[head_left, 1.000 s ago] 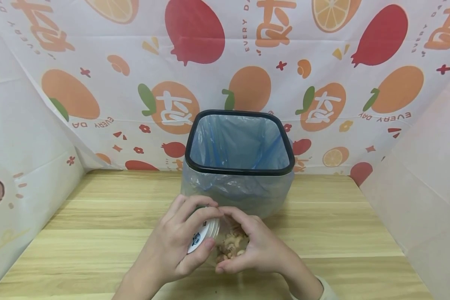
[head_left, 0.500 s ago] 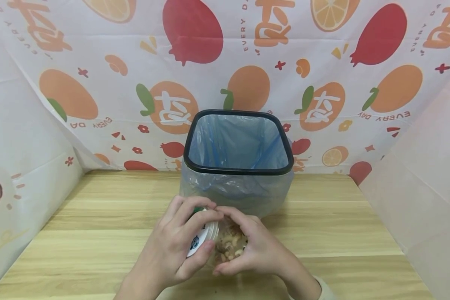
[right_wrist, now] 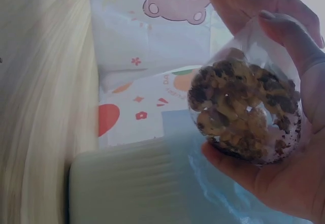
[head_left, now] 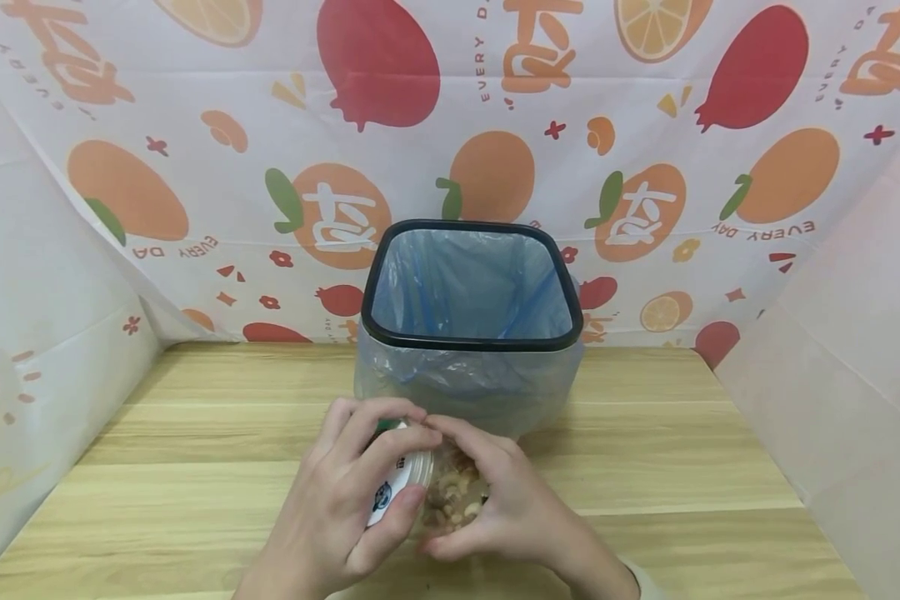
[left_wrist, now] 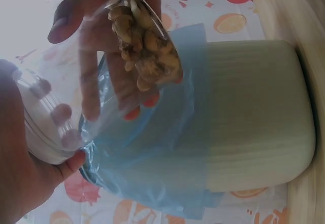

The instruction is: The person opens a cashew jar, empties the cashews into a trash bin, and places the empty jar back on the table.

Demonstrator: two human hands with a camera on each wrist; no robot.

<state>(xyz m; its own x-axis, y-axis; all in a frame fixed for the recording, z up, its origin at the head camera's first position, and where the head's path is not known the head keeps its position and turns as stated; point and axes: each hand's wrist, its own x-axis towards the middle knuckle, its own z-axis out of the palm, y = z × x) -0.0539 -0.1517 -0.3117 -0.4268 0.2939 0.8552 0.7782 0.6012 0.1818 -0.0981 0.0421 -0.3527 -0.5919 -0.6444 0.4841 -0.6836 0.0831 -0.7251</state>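
Note:
Both hands hold a clear jar [right_wrist: 244, 107] just in front of the bin. My left hand [head_left: 348, 492] grips its lid end, where a white label with a small blue picture and a bit of green shows in the head view. Curled round the opposite end, my right hand [head_left: 495, 492] holds the base with fingers above and thumb below. Inside that end lie tan and dark brown dried pieces [left_wrist: 144, 49], resembling dried mushrooms. The jar lies tilted on its side, off the table. The hands partly cover it in the head view.
A pale bin [left_wrist: 254, 117] with a black rim [head_left: 472, 342] and a blue plastic liner [head_left: 472, 283] stands behind the hands on the wooden table [head_left: 195, 467]. Fruit-print cloth [head_left: 270, 83] hangs behind it, with pale cloth at both sides.
The head view has shifted slightly, so bin and hands appear a little further left. Both hands keep their hold on the jar, and the pieces inside have moved slightly.

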